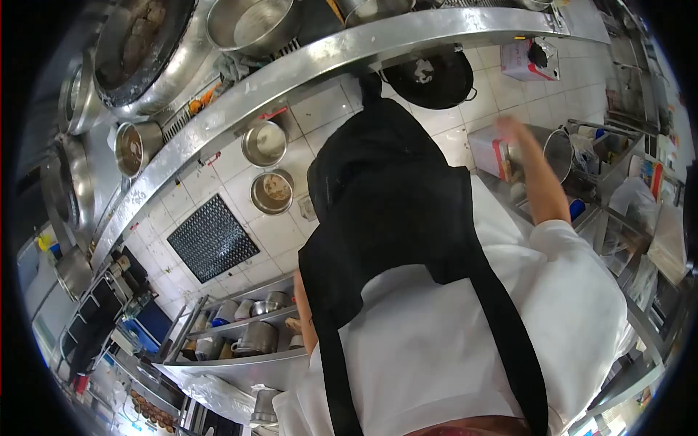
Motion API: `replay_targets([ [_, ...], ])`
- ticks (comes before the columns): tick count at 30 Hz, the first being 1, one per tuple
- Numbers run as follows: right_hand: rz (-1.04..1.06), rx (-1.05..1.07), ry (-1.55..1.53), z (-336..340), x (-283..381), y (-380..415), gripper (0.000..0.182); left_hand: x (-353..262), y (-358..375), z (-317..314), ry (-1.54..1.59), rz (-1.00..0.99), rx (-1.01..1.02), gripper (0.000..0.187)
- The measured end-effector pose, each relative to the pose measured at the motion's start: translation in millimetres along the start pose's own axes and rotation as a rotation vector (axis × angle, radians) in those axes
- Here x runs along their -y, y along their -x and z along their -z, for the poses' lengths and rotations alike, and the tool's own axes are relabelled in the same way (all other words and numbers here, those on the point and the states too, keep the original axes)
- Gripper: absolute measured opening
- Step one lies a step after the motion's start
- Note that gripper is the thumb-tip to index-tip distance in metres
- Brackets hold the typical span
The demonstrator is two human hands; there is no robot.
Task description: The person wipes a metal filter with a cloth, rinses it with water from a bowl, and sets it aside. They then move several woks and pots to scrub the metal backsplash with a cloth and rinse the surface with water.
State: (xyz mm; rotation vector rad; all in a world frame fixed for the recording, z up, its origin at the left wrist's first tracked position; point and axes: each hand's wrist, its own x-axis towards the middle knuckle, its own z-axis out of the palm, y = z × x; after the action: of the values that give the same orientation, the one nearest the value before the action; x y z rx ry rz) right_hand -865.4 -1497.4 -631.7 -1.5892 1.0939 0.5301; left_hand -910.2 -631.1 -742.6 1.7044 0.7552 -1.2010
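My right hand [513, 132] reaches out at the right, smeared by motion, so its fingers do not show clearly. It overlaps the space over a red-and-white tin [488, 154], with a round metal container [558, 155] just beyond the wrist. Of my left arm only the bare forearm [304, 320] shows, beside a black apron [407, 211]. The hand itself is hidden behind the apron.
A steel counter edge [305, 76] curves across the top, with large pots behind it. Two metal pots [265, 143] and a black mat [212, 238] lie on the tiled floor. A black wok [430, 78] and another tin [529, 59] are farther off. Shelves [240, 316] hold pots.
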Motion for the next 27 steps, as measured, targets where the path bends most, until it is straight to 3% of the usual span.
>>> replay_targets([
  [2,-0.099,0.005,0.333,-33,-60,22,0.045,22,8,-18,-0.027,0.070,-0.026,0.051],
  [4,-0.044,0.029,0.421,-65,-64,41,0.042,32,12,-25,-0.042,0.082,-0.036,0.051],
  [7,0.236,0.043,0.352,-122,0,72,0.041,32,15,-23,-0.045,0.046,-0.054,0.051],
  [8,0.423,0.132,0.508,-139,38,82,0.043,26,14,-19,-0.038,0.015,-0.062,0.051],
  [10,0.538,0.502,0.334,-179,108,109,0.048,2,14,-10,-0.006,-0.073,-0.083,0.051],
  [11,0.445,0.616,0.406,-197,145,138,0.056,-18,13,-4,0.034,-0.156,-0.093,0.051],
  [12,0.454,0.572,0.400,-209,151,145,0.056,-42,7,1,0.059,-0.243,-0.087,0.051],
  [16,0.652,0.714,0.920,-231,146,132,0.067,-140,29,23,0.167,-0.527,-0.168,0.055],
  [17,0.660,0.688,0.914,-228,148,132,0.067,-166,53,14,0.360,-0.428,-0.211,0.056],
  [19,0.565,0.720,1.012,-224,158,132,0.069,-198,85,2,0.264,-0.356,-0.273,0.054],
  [23,0.457,0.786,0.907,-204,164,132,0.070,-121,27,14,0.489,-0.183,-0.167,0.049],
  [27,0.373,0.700,0.669,-150,126,95,0.069,-114,28,-20,0.195,-0.034,-0.165,0.048],
])
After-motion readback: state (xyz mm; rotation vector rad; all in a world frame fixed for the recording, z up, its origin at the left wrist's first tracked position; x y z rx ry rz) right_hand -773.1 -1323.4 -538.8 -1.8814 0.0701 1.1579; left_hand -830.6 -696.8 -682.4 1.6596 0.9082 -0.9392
